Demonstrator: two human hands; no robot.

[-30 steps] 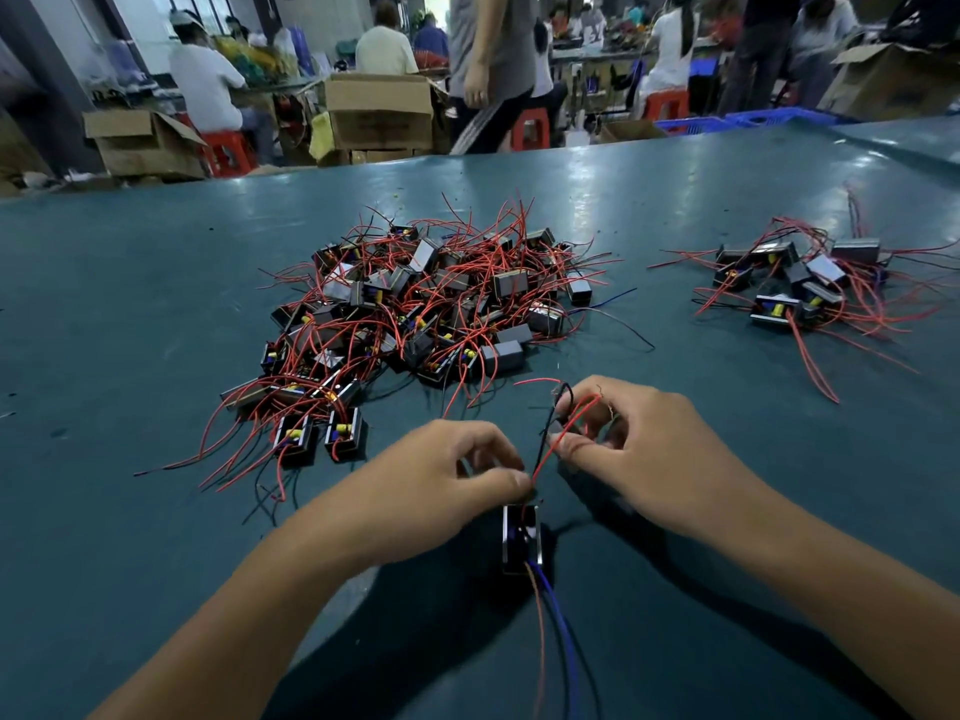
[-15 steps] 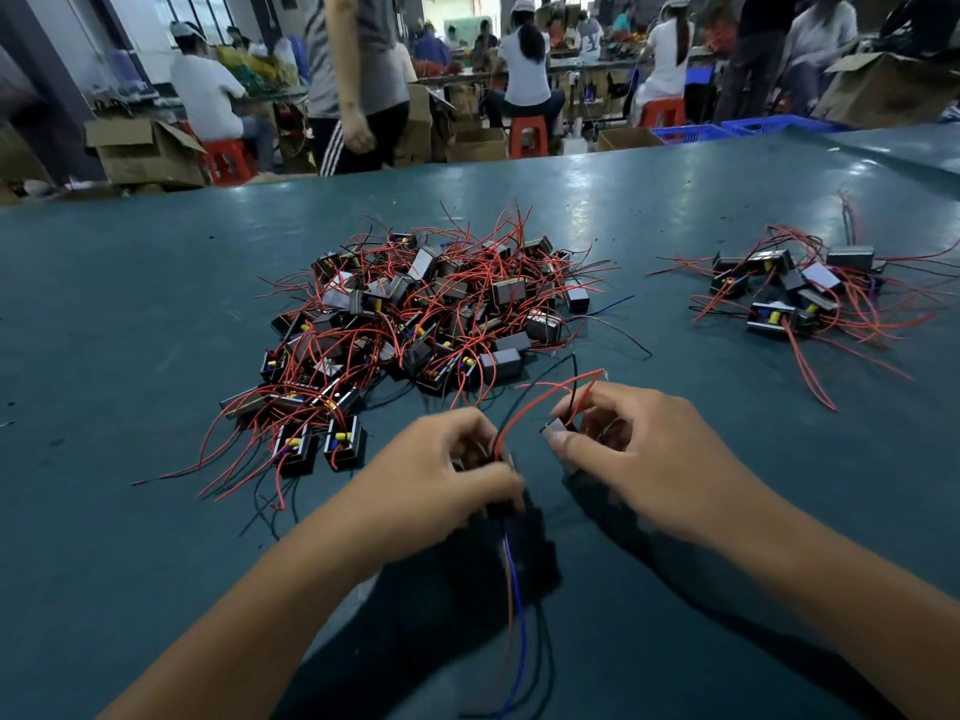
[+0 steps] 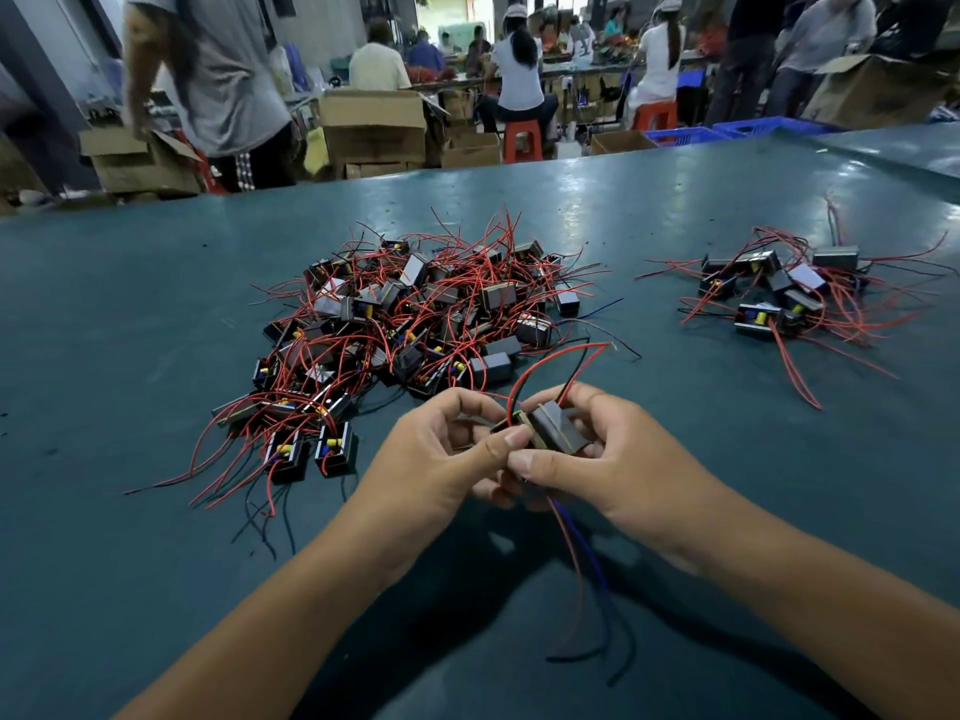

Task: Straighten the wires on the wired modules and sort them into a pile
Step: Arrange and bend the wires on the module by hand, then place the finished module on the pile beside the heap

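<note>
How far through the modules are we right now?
Early. Done: the small pile at right holds only a handful. In hand: the left hand and right hand both grip one module, wires still curved. Left: the large tangled heap.

Teal table [image 3: 156,314]; red wires [image 3: 540,363]; black modules [image 3: 553,426]

This is a factory assembly hall. A broad teal-topped bench [image 3: 156,314] carries heaps of small black modules with red wires [image 3: 415,314], and behind it open brown cardboard cartons [image 3: 374,132] stand on the floor. Farther back, workers sit on red plastic stools [image 3: 522,140] along long work tables.
</note>
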